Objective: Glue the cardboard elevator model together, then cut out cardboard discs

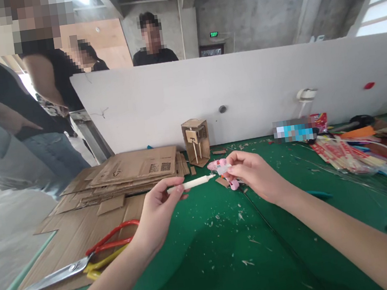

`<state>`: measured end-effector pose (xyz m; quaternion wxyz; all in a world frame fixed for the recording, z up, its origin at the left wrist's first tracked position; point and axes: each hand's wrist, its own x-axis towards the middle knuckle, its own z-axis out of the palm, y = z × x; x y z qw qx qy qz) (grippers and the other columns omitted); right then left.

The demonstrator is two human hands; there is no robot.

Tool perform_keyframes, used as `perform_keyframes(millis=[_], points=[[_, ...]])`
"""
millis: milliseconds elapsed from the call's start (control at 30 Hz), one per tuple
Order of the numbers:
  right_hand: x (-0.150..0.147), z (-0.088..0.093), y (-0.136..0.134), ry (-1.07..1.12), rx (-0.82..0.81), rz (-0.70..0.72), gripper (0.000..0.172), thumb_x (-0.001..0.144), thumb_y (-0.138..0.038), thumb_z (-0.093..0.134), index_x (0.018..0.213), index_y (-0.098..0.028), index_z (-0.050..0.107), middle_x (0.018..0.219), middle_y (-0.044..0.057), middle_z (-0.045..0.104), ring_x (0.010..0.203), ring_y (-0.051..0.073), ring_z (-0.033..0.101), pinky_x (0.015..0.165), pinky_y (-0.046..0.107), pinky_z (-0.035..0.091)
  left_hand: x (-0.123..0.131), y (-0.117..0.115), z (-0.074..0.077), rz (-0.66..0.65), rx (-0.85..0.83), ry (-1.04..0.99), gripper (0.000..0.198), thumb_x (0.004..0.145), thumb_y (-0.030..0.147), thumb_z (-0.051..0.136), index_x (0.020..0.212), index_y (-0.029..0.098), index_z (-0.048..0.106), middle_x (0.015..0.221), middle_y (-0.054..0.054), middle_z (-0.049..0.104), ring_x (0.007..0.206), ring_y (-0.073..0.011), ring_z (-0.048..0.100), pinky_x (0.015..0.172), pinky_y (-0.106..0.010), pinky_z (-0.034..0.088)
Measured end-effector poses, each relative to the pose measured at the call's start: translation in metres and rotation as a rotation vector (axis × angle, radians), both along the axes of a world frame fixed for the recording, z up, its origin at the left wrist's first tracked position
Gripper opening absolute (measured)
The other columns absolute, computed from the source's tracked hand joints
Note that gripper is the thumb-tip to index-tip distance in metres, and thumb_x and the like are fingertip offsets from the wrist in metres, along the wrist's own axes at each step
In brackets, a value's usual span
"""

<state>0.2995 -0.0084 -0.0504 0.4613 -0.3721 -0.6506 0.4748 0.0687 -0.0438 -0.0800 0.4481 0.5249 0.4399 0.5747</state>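
1. Green table [213, 270]: nearest surface, bearing pale scraps and shavings between the forearms.
2. Scissors [73, 267]: on flat cardboard to the left of the left forearm, red handles towards the left wrist. Yellow handles [113, 257] lie beside them; whether they belong to a separate tool cannot be told.
3. Left hand [162, 208]: pinching the white pen [194, 182] between thumb and fingers, above the table.
4. Right hand [250, 173]: thumb and fingers pressed together on a small translucent cap [223, 170].
5. Key relation: the pen's long axis runs left to right, rising slightly in view towards its narrow tip. The tip points at the cap, which sits just beside it on the right. The right fingertips are nearer the tip than the left ones. Contact between tip and cap cannot be confirmed.
6. Pink tool [234, 185]: behind the right fingertips, partly hidden; a dark cord runs from it towards the near right.
7. Cardboard stack [134, 166]: beyond the left hand, to the left.
8. Cardboard box [198, 156]: upright beyond the hands, in front of the white panel [145, 106].
9. Person in black [155, 56]: behind the panel.
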Motion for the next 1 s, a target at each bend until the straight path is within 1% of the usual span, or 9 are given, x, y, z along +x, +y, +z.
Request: perform_keyframes(millis=[233,367,533,633,700,767,833,900,1000], points=[[-0.009,-0.003,-0.005,-0.025,0.075,0.044,0.011,0.081,-0.023,0.055,0.075,-0.019,0.047,0.071,0.001,0.06,0.062,0.012,0.052,0.051,0.026,0.037,-0.002,0.0,0.001,0.002,0.01,0.029,0.03,0.079,0.039,0.069,0.1,0.018,0.063,0.083,0.0,0.067,0.077,-0.0111,0.064,0.074,-0.022,0.047],[-0.011,-0.009,-0.002,-0.003,0.051,0.053,0.01,0.084,-0.024,0.054,0.077,-0.019,0.048,0.081,0.005,0.064,0.066,0.012,0.055,0.054,0.027,0.04,-0.002,-0.001,0.001,-0.033,-0.009,0.035,0.03,0.08,0.038,0.068,0.101,0.018,0.061,0.085,0.0,0.067,0.078,-0.011,0.064,0.075,-0.022,0.047],[-0.011,-0.013,-0.002,0.003,0.079,0.103,0.011,0.085,-0.024,0.055,0.077,-0.019,0.049,0.092,0.008,0.064,0.07,0.013,0.058,0.062,0.03,0.047,-0.003,-0.003,0.002,-0.056,-0.009,0.127,0.034,0.082,0.038,0.065,0.11,0.019,0.059,0.087,-0.002,0.07,0.08,-0.0131,0.064,0.076,-0.025,0.048],[-0.009,-0.01,-0.005,-0.099,0.158,0.14,0.012,0.088,-0.025,0.053,0.078,-0.019,0.052,0.085,0.005,0.062,0.071,0.014,0.059,0.063,0.03,0.048,-0.005,-0.003,0.003,-0.125,0.013,0.331,0.033,0.088,0.04,0.055,0.112,0.019,0.06,0.086,-0.004,0.071,0.077,-0.0151,0.063,0.073,-0.027,0.048],[-0.007,-0.007,-0.007,-0.215,0.232,0.159,0.014,0.092,-0.027,0.049,0.083,-0.019,0.056,0.081,0.004,0.063,0.072,0.015,0.06,0.064,0.03,0.049,-0.005,-0.003,0.003,-0.199,0.044,0.521,0.03,0.091,0.041,0.047,0.103,0.018,0.063,0.074,-0.002,0.067,0.069,-0.015,0.059,0.064,-0.026,0.045],[-0.003,-0.005,-0.009,-0.353,0.317,0.157,0.018,0.095,-0.028,0.045,0.089,-0.019,0.06,0.078,0.003,0.064,0.07,0.014,0.06,0.062,0.029,0.047,-0.005,-0.004,0.002,-0.215,0.071,0.642,0.032,0.093,0.042,0.042,0.095,0.018,0.064,0.065,0.001,0.058,0.06,-0.0136,0.051,0.055,-0.024,0.038],[0.0,-0.005,-0.01,-0.492,0.396,0.14,0.021,0.096,-0.026,0.043,0.09,-0.021,0.062,0.077,0.001,0.065,0.063,0.012,0.056,0.057,0.026,0.043,-0.005,-0.004,0.0,-0.193,0.091,0.691,0.034,0.093,0.043,0.04,0.094,0.018,0.064,0.063,0.002,0.052,0.056,-0.0126,0.044,0.051,-0.024,0.033],[0.002,-0.006,-0.012,-0.599,0.455,0.138,0.025,0.097,-0.023,0.04,0.088,-0.021,0.063,0.075,-0.001,0.065,0.056,0.01,0.05,0.052,0.025,0.037,-0.007,-0.003,-0.002,-0.188,0.113,0.715,0.034,0.093,0.043,0.04,0.097,0.018,0.064,0.064,0.002,0.05,0.056,-0.0125,0.042,0.05,-0.023,0.031],[0.004,-0.008,-0.013,-0.663,0.525,0.14,0.026,0.098,-0.021,0.038,0.087,-0.02,0.062,0.072,-0.001,0.062,0.052,0.009,0.045,0.049,0.024,0.034,-0.01,0.001,-0.007,-0.22,0.136,0.732,0.034,0.093,0.042,0.041,0.098,0.018,0.065,0.065,0.001,0.05,0.057,-0.0126,0.041,0.05,-0.023,0.031]])
